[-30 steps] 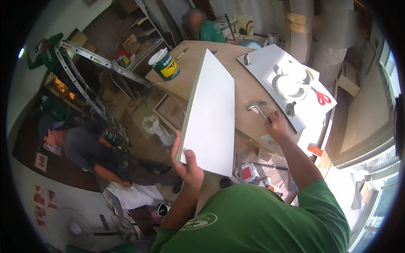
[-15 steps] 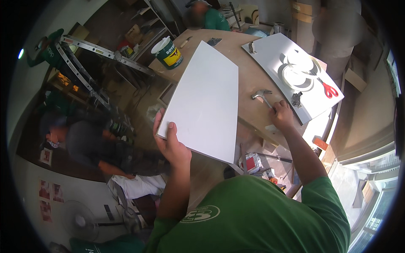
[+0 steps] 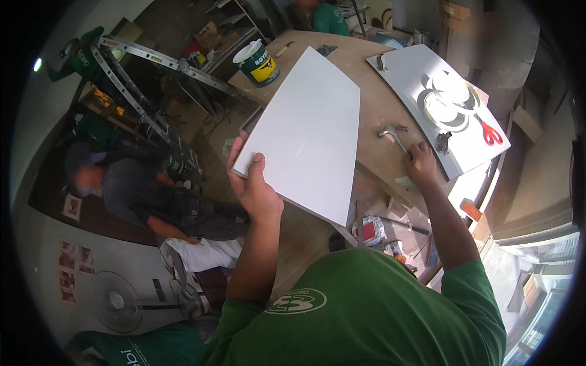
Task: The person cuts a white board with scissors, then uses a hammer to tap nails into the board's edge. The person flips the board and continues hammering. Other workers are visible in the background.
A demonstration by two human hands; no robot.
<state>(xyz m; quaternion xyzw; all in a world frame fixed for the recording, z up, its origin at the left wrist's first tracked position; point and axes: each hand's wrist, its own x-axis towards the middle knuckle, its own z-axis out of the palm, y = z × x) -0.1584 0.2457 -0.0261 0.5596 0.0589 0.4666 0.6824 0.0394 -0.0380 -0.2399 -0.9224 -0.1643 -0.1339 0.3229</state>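
My left hand point(image 3: 261, 194) is closed on the near left corner of a white rectangular panel point(image 3: 308, 131), its thumb on top and its fingers at the edge. The panel is tilted over the brown worktable point(image 3: 372, 73). My right hand point(image 3: 422, 166) is wrapped round the handle of a claw hammer point(image 3: 394, 132), whose metal head is at the tabletop. Just beyond that hand lies a larger white board point(image 3: 400, 70). On this board are rolls of white edging strip point(image 3: 444, 117) and red-handled scissors point(image 3: 490, 134).
A green bucket point(image 3: 261, 68) stands on the table's far left. At the left are a stepladder point(image 3: 146, 53) with a person on it, another person point(image 3: 128, 189) in dark clothes and a fan point(image 3: 116, 297). Tools and packets point(image 3: 371, 235) lie below the table's near edge.
The whole view has shifted, so the table and its things sit slightly further right and higher. Both hands keep their holds on the panel and the hammer.
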